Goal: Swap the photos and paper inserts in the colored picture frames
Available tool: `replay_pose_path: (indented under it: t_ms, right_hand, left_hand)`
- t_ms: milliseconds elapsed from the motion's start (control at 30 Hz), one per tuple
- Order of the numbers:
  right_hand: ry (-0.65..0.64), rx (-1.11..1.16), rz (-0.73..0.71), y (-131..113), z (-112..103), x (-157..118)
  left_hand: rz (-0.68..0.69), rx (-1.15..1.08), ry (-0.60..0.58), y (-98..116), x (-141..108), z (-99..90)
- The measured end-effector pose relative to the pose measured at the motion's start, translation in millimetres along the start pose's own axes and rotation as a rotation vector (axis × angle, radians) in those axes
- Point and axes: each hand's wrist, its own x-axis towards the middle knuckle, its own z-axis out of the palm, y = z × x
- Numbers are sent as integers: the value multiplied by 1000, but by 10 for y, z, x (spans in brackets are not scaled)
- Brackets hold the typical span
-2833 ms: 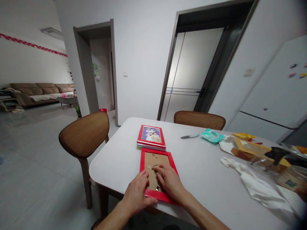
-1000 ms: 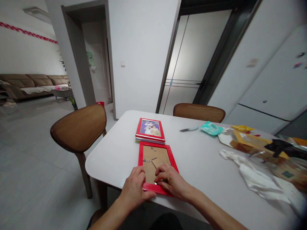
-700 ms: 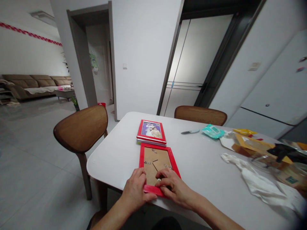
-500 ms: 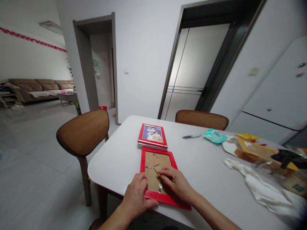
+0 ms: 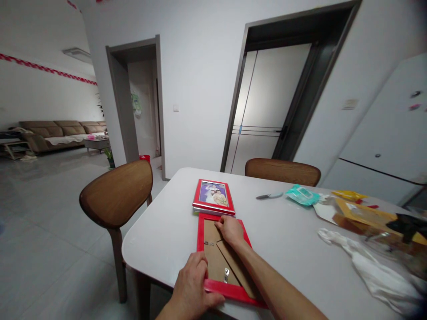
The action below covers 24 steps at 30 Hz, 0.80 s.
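Note:
A red picture frame (image 5: 230, 290) lies face down at the table's near edge, its brown backing board (image 5: 215, 260) showing small metal clips. My left hand (image 5: 193, 280) grips the frame's lower left corner, thumb on the near edge and fingers at the left side. Over the upper part of the backing, my right hand (image 5: 230, 229) is closed with its fingertips at the top clip, which they hide. A flap in the board stands slightly raised beneath my right forearm. Just beyond lies a stack of red frames (image 5: 213, 195), with a photo of people facing up.
On the white table (image 5: 160, 226), a knife (image 5: 269, 196) and a teal wipes packet (image 5: 303, 195) lie behind to the right. A white cloth (image 5: 370, 266) and yellow packaging (image 5: 363, 213) lie at the right. Wooden chairs (image 5: 116, 193) stand left and behind.
My right hand has moved from the middle of the backing up to its top clip. My left hand keeps its hold on the corner. The view has tilted up slightly.

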Motion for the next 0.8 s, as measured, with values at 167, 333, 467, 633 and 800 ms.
replay_pose_path:
  t_ms: [167,333,467,633,800]
  right_hand:
    - [28,-8,69,-32,39,65]
    - [34,95,16,26,-77,29]
    - [47,193,-37,235,-278,-150]
    - [61,295,36,494,-380,-430]
    - [46,473,151,598,-424,-664]
  left_hand:
    - [-18,-2,16,7,17,2]
    - [-14,58,-25,50,8,-50]
    - [-13,151,-94,161,-8,-55]
    - [-6,146,-216,318,66,116]
    - [22,161,-197,249,129,251]
